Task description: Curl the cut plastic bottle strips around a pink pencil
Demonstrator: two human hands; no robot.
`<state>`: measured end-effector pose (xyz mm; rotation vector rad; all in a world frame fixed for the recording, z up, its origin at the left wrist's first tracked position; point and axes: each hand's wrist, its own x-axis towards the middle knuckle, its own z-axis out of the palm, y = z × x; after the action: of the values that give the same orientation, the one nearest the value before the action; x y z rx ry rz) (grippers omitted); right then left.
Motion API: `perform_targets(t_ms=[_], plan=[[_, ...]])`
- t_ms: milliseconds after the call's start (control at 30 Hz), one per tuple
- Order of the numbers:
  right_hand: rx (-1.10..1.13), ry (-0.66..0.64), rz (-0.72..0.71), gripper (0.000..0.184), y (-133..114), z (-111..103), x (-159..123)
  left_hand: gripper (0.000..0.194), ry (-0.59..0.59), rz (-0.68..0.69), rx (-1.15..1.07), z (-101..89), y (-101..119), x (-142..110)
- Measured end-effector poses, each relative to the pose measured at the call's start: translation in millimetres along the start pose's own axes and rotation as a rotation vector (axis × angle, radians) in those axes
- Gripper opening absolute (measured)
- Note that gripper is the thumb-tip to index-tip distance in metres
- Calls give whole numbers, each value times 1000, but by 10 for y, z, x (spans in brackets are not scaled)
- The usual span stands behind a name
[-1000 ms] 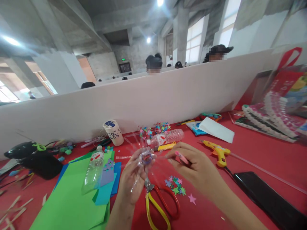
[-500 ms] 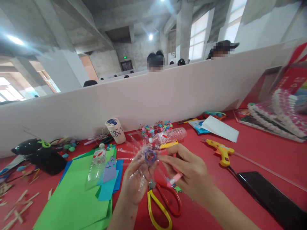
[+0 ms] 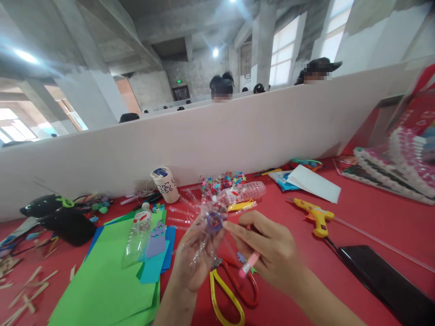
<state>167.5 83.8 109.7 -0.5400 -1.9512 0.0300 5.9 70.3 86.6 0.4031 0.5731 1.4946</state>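
Observation:
My left hand [image 3: 195,256] is closed round a clear plastic bottle piece [image 3: 200,242] cut into strips that splay outward. A purple-blue ring [image 3: 215,222] sits at its middle, facing me. At the ring's right edge, the forefinger and thumb of my right hand [image 3: 268,240] come close together; I cannot tell whether they grip it. Tucked in that hand's curled fingers is a pink pencil [image 3: 250,262] with its eraser end toward me. Below lie scissors [image 3: 226,299] with one yellow and one red handle.
Green paper sheets [image 3: 112,267] and a plastic bottle [image 3: 138,231] lie left. Behind the hands are another bottle [image 3: 243,192], star garlands [image 3: 222,181] and a white cup [image 3: 165,184]. To the right lie a yellow glue gun [image 3: 316,216] and black phone-like slab [image 3: 384,280]. A white partition [image 3: 190,140] stands behind.
The right fingers have shifted slightly against the ring, and the ring has tilted. The pencil has turned a little, its eraser end lower. The view has moved slightly.

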Motion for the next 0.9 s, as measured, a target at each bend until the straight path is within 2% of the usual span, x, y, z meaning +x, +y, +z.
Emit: perform_targets(t_ms=[200,500,600,733,900], plan=[[-26,6,-25,27,12,10,-16,28,-33,-6,-3,10,1,-2],[-20,-12,-30,25,12,6,-8,37,-98,29,34,37,3,-15],[6,-13,-31,26,16,22,-10,28,-116,39,64,57,13,-23],[61,-21,-21,28,19,47,-16,9,-59,82,48,56,17,-30],[94,-24,-11,27,11,56,-38,11,-45,66,18,50,32,-25]])
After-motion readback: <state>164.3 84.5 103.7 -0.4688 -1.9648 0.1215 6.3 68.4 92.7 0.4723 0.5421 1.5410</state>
